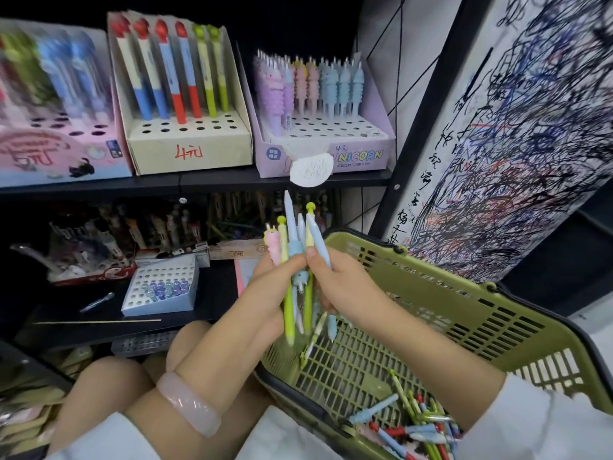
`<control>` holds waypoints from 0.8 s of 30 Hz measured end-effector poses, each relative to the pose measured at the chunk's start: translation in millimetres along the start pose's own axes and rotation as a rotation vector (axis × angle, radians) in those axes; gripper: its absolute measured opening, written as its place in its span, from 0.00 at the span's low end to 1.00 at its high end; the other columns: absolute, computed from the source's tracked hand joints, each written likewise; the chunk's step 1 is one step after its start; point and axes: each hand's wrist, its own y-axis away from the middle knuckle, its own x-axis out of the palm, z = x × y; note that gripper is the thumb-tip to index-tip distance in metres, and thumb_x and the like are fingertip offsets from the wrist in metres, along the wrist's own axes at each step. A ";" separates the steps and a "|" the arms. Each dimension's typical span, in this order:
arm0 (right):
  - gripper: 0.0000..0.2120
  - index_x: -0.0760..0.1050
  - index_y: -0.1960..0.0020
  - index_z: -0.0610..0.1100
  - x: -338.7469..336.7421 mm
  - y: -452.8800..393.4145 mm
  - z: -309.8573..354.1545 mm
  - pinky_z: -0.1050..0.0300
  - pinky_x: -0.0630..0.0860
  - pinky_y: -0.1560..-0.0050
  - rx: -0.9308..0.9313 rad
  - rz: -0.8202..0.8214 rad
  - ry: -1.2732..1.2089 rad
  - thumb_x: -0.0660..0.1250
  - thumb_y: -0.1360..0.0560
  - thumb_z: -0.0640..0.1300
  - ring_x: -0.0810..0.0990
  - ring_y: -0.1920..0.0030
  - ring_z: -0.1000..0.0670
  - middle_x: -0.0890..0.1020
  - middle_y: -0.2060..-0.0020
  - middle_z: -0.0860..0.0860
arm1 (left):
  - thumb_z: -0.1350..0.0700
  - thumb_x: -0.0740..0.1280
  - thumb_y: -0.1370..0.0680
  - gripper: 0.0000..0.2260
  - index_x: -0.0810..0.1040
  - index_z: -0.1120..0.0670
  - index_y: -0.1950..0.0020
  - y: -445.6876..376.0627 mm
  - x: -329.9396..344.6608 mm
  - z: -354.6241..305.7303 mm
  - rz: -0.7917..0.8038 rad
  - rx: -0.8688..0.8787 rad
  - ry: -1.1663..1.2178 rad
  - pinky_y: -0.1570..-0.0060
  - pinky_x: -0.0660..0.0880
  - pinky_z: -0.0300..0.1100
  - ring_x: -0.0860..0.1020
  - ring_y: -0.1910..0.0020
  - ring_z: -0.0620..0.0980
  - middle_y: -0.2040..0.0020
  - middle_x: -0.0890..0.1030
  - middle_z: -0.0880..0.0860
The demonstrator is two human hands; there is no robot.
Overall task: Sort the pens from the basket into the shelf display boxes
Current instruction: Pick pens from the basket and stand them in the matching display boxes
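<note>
The left hand (pixel 265 287) grips a mixed bunch of pens (pixel 293 260) upright above the basket (pixel 464 313). The right hand (pixel 326 277) pinches one pale blue pen (pixel 318 237) at the edge of that bunch, apparently drawing it out, though the overlap of fingers makes this hard to confirm. More pens (pixel 421 423) lie loose in the basket's near corner, so much sorting is left. On the shelf, the cream box (pixel 189 151) holds red, blue and green pens with many holes free, and the unicorn box (pixel 325 154) is filled only along its back rows. The task looks partway through at best.
</note>
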 end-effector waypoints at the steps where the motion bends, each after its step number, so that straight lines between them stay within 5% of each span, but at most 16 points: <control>1: 0.11 0.71 0.57 0.58 2.3 0.2 2.5 0.60 0.67 0.71 0.013 0.050 -0.011 0.52 0.20 0.56 0.68 0.79 0.59 0.72 0.81 0.59 | 0.61 0.63 0.22 0.07 0.80 0.53 0.53 1.1 -0.3 -2.2 -0.002 0.018 -0.005 0.75 0.77 0.45 0.82 0.70 0.54 0.66 0.84 0.58; 4: 0.10 0.64 0.41 0.65 5.6 0.9 10.4 0.64 0.66 0.76 0.075 0.152 -0.041 0.50 0.21 0.59 0.67 0.79 0.60 0.72 0.74 0.58 | 0.61 0.64 0.23 0.07 0.78 0.54 0.47 2.0 -4.1 -7.4 -0.070 0.088 -0.036 0.69 0.80 0.50 0.83 0.67 0.54 0.62 0.84 0.58; 7: 0.21 0.55 0.30 0.64 1.7 0.7 18.2 0.64 0.67 0.78 0.051 0.089 -0.210 0.53 0.19 0.46 0.69 0.77 0.58 0.74 0.65 0.53 | 0.65 0.65 0.25 0.10 0.78 0.55 0.46 2.3 -13.7 -16.2 -0.128 0.116 -0.089 0.59 0.80 0.57 0.82 0.60 0.57 0.57 0.83 0.61; 10: 0.23 0.64 0.37 0.64 -5.8 -1.1 23.8 0.63 0.74 0.73 -0.055 0.034 -0.244 0.53 0.20 0.37 0.77 0.73 0.54 0.76 0.59 0.49 | 0.65 0.66 0.25 0.07 0.78 0.57 0.48 3.5 -24.1 -25.1 -0.147 0.130 -0.091 0.71 0.78 0.44 0.81 0.68 0.51 0.64 0.81 0.58; 12: 0.17 0.74 0.46 0.54 -9.6 -3.4 27.4 0.59 0.78 0.69 -0.055 0.035 -0.325 0.53 0.19 0.36 0.81 0.66 0.52 0.77 0.57 0.46 | 0.65 0.67 0.26 0.08 0.77 0.57 0.48 4.3 -27.6 -30.2 -0.161 0.160 -0.117 0.74 0.76 0.39 0.81 0.70 0.48 0.66 0.82 0.56; 17: 0.15 0.77 0.46 0.44 -19.4 -12.3 33.5 0.55 0.82 0.59 -0.065 0.069 -0.574 0.56 0.22 0.31 0.84 0.56 0.48 0.84 0.55 0.45 | 0.65 0.67 0.26 0.11 0.73 0.56 0.46 1.1 -28.7 -43.4 -0.180 0.242 -0.162 0.71 0.77 0.39 0.83 0.67 0.48 0.56 0.81 0.58; 21: 0.06 0.73 0.46 0.41 -15.3 -22.9 37.0 0.67 0.76 0.66 -0.047 0.041 -0.723 0.62 0.22 0.36 0.81 0.65 0.55 0.83 0.64 0.49 | 0.64 0.69 0.27 0.11 0.73 0.53 0.49 -3.1 -27.6 -50.8 -0.182 0.298 -0.231 0.63 0.79 0.45 0.83 0.62 0.51 0.56 0.81 0.57; 24: 0.07 0.73 0.48 0.40 -10.2 -30.4 40.2 0.67 0.69 0.73 -0.047 0.031 -0.594 0.59 0.20 0.43 0.72 0.74 0.57 0.77 0.73 0.52 | 0.63 0.71 0.28 0.13 0.73 0.51 0.50 -4.7 -27.7 -52.7 -0.199 0.352 -0.302 0.63 0.77 0.41 0.82 0.60 0.49 0.56 0.81 0.54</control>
